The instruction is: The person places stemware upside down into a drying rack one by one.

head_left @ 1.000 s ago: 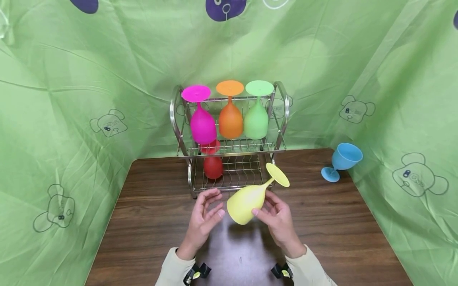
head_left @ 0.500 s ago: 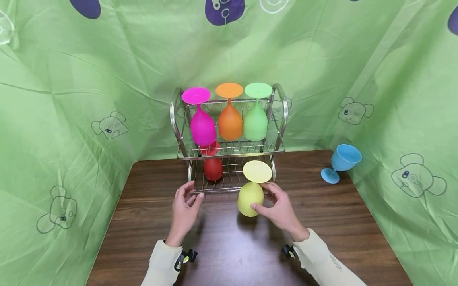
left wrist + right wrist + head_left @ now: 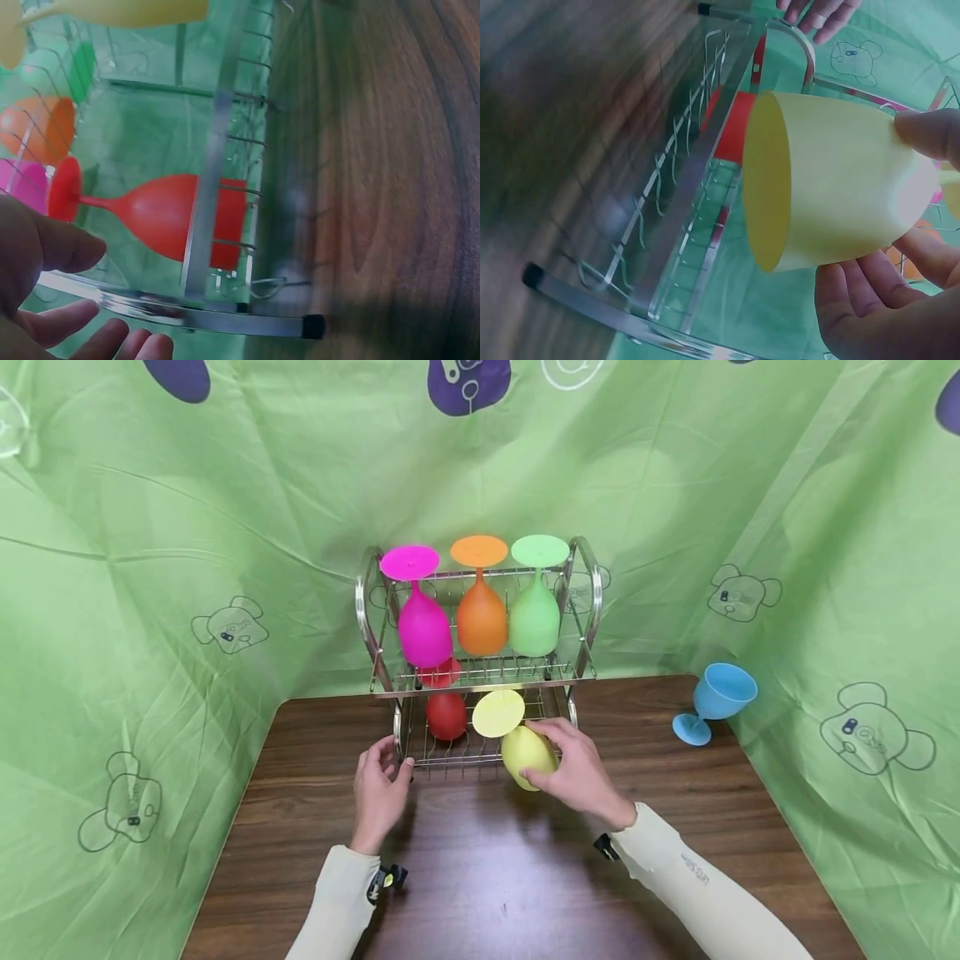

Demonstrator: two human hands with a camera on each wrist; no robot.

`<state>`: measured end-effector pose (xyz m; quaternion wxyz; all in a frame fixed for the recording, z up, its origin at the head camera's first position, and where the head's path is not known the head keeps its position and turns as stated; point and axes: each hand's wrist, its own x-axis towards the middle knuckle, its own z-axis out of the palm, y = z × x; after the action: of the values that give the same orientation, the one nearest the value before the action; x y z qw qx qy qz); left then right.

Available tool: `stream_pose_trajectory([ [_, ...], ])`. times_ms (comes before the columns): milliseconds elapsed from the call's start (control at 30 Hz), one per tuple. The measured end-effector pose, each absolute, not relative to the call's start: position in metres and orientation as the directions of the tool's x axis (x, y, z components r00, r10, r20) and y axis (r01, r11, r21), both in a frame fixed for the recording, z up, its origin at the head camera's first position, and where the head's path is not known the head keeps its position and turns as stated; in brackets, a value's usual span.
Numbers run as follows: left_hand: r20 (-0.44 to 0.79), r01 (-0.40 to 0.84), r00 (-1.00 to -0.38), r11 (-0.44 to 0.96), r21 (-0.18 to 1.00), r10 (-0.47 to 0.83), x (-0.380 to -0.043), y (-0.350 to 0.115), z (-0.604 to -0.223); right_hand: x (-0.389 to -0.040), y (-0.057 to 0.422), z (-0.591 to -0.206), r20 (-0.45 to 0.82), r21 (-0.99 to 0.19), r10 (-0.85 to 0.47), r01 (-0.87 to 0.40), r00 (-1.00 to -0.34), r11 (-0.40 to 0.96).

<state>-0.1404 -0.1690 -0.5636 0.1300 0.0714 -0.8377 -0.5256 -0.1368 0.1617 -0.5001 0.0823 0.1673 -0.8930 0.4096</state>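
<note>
My right hand [image 3: 572,768] holds a yellow goblet [image 3: 527,756] by its bowl, thumb on one side and fingers on the other. The goblet is upside down and tilted, foot up and leaning left, at the front of the dish rack's [image 3: 480,766] lower tier. Its open rim shows in the right wrist view, over the rack's wires. At the rack's front left corner is my left hand [image 3: 381,793], thumb and fingers apart on either side of the chrome side tube [image 3: 142,306]. A red goblet [image 3: 447,717] stands upside down on the left of the lower tier.
On the upper tier stand upside-down goblets: magenta [image 3: 424,628], orange [image 3: 482,622] and light green [image 3: 535,622]. A blue goblet [image 3: 723,692] stands upright at the table's right edge. Green cloth [image 3: 300,485] surrounds the wooden table [image 3: 300,827] at the back and sides.
My right hand has turned the yellow goblet more foot-up and carried it forward to the lower tier. My left hand has moved away from the goblet, left and forward to the rack's corner.
</note>
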Motion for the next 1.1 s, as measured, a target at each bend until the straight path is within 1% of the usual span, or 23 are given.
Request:
stream_pose_trajectory([
  [233,0.174,0.03,-0.93,0.403,0.915,-0.325,-0.154,-0.169,-0.575,-0.157,0.161,-0.492,0.254,-0.635,-0.292,-0.387,-0.922,0.668],
  [433,0.222,0.068,-0.897,0.376,0.924,-0.382,-0.161,-0.171,-0.576,-0.176,0.16,-0.494,0.239,-0.599,-0.324,-0.402,-0.915,0.693],
  [733,0.218,0.054,-0.888,0.378,0.924,-0.406,-0.168,-0.172,-0.572,-0.198,0.151,-0.501,0.204,-0.603,-0.322,-0.377,-0.925,0.703],
  [900,0.215,0.047,-0.89,0.388,0.92,-0.402,-0.17,-0.173,-0.574,-0.206,0.149,-0.508,0.168,-0.638,-0.279,-0.32,-0.945,0.7],
  [1100,0.217,0.043,-0.891,0.403,0.914,-0.398,-0.17,-0.173,-0.577,-0.215,0.151,-0.521,0.145,-0.645,-0.235,-0.272,-0.961,0.714],
])
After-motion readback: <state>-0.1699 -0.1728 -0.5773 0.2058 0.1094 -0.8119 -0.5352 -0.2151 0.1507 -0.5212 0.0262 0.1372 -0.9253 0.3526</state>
